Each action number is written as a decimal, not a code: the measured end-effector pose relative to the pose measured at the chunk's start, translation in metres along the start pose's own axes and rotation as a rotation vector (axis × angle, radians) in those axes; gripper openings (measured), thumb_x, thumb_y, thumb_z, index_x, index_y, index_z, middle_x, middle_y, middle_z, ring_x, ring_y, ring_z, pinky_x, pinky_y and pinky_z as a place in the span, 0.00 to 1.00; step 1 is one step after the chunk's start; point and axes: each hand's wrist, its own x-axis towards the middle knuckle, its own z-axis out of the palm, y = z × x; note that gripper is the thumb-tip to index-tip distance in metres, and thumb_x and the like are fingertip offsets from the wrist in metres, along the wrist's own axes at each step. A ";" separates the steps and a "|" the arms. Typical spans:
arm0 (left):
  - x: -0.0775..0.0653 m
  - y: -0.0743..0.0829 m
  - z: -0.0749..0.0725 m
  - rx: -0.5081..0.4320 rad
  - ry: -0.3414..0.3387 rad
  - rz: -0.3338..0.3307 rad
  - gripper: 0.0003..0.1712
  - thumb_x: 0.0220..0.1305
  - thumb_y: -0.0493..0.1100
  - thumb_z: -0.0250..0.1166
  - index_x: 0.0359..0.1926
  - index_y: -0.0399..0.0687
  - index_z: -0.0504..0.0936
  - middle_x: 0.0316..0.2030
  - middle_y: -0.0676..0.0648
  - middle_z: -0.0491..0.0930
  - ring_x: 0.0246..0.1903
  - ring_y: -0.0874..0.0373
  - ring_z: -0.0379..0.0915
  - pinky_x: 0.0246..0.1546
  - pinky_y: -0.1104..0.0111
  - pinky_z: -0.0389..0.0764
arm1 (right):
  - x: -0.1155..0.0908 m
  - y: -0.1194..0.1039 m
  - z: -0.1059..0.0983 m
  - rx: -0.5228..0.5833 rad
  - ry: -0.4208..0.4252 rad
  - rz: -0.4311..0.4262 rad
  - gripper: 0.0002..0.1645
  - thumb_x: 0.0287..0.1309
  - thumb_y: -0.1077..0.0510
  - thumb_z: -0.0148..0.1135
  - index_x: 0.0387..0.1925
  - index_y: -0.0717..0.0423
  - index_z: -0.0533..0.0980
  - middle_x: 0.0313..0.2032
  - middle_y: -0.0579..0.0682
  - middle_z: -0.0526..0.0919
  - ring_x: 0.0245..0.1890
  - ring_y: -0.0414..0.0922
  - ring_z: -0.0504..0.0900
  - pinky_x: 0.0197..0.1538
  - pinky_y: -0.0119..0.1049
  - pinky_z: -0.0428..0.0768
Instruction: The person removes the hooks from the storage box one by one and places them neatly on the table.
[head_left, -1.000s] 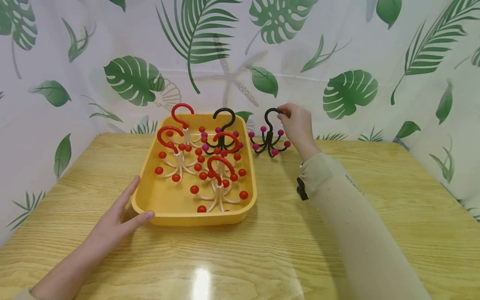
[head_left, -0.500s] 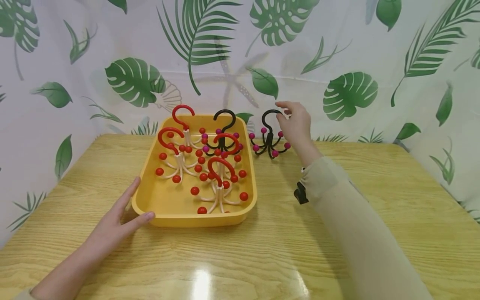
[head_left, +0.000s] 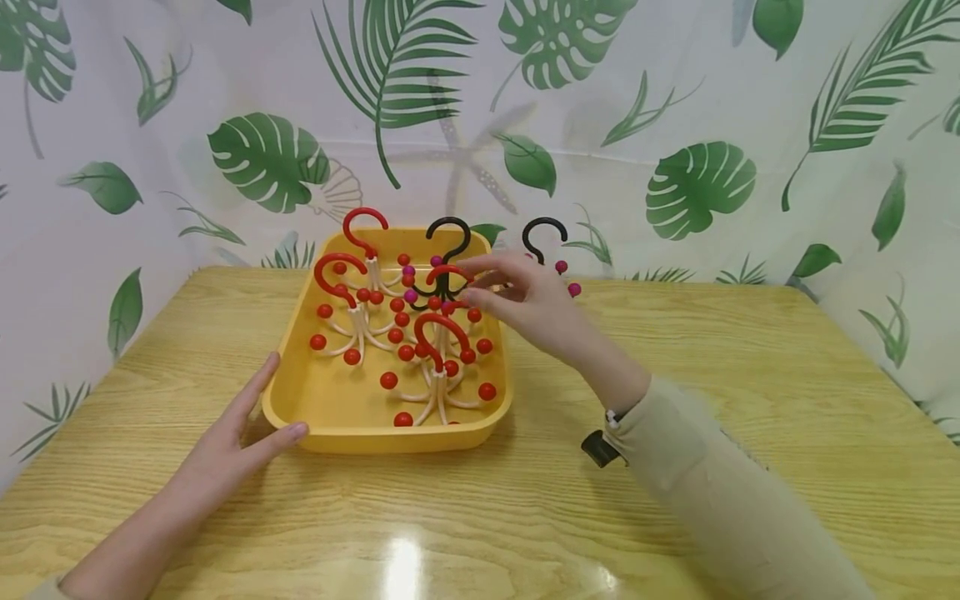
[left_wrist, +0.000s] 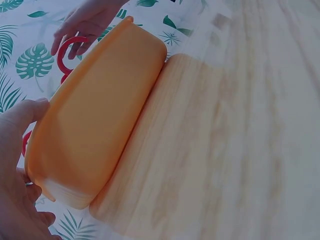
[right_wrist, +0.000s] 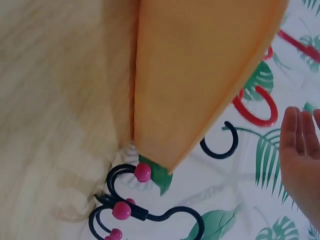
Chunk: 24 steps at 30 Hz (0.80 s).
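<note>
My left hand [head_left: 225, 446] rests at the near left corner of a yellow tray [head_left: 405, 440], thumb along the front wall and index finger along the side. My right hand [head_left: 540, 312] reaches over the tray's right rim, fingers extended and thumb apart, fingertips right at the red hook of a white-armed hanger [head_left: 444, 269]. In the right wrist view, the fingers [right_wrist: 294, 135] are straight. Another red-hooked hanger [head_left: 438, 317] stands just nearer. Outside the tray, a black hanger with pink balls [head_left: 543, 221] stands on the table, partly hidden by my right hand.
Two more red-hooked hangers with red balls stand in the tray's left half, including a nearer hanger [head_left: 358, 321]. A black hanger [head_left: 458, 225] stands at its back right. The wooden table [head_left: 720, 350] meets a leaf-patterned cloth [head_left: 600, 67] behind.
My right hand has let go of the black hanger outside the tray and moved left and nearer, over the tray. The left hand stays at the corner.
</note>
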 end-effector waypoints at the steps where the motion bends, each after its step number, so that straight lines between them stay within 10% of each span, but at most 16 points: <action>1: 0.000 0.000 0.000 0.003 0.001 0.001 0.53 0.63 0.59 0.62 0.75 0.70 0.34 0.75 0.46 0.34 0.71 0.34 0.28 0.58 0.30 0.40 | -0.002 -0.001 0.003 -0.010 -0.040 0.009 0.24 0.60 0.54 0.64 0.57 0.54 0.75 0.52 0.48 0.77 0.48 0.44 0.79 0.49 0.39 0.80; 10: 0.000 0.000 0.000 0.002 0.001 0.009 0.52 0.63 0.58 0.62 0.75 0.69 0.35 0.75 0.45 0.35 0.70 0.34 0.29 0.58 0.29 0.40 | -0.006 0.000 0.023 -0.042 -0.185 0.073 0.28 0.58 0.51 0.67 0.59 0.49 0.73 0.54 0.44 0.78 0.50 0.42 0.79 0.49 0.36 0.79; 24: 0.001 0.000 0.000 -0.013 0.002 0.012 0.52 0.63 0.58 0.62 0.75 0.71 0.35 0.75 0.46 0.35 0.71 0.35 0.28 0.58 0.29 0.40 | -0.009 -0.007 0.046 -0.083 0.068 -0.015 0.12 0.60 0.58 0.65 0.44 0.57 0.81 0.31 0.46 0.85 0.28 0.39 0.82 0.32 0.33 0.82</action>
